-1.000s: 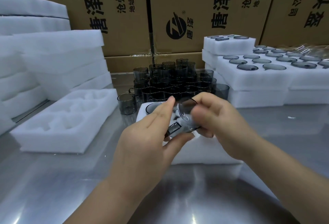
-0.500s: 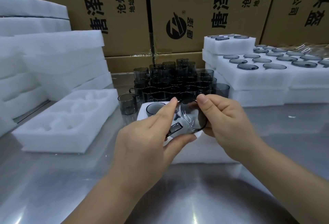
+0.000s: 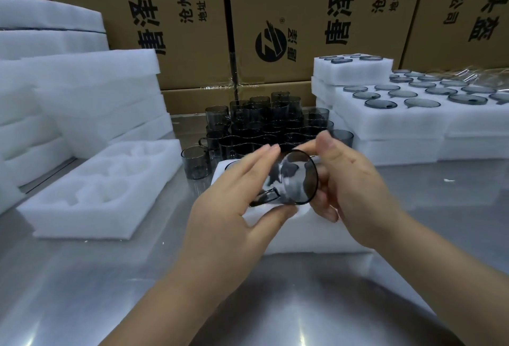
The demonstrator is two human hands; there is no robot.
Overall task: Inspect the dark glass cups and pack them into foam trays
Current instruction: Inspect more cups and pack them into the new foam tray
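Dark glass cup (image 3: 296, 177) is rotated, rim now camera-facing | grasped by left grip (image 3: 234, 208) at 9 o'clock, right grip (image 3: 355, 188) at 3 | inspection judged ongoing

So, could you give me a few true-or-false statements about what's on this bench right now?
1. The left hand and right hand both hold one dark glass cup. True.
2. That cup stands upright on the metal table. False: it is tilted on its side, held up above the table.
3. The foam tray on the left is full of cups. False: its pockets are empty.
4. Loose cups stand clustered behind the hands. True.
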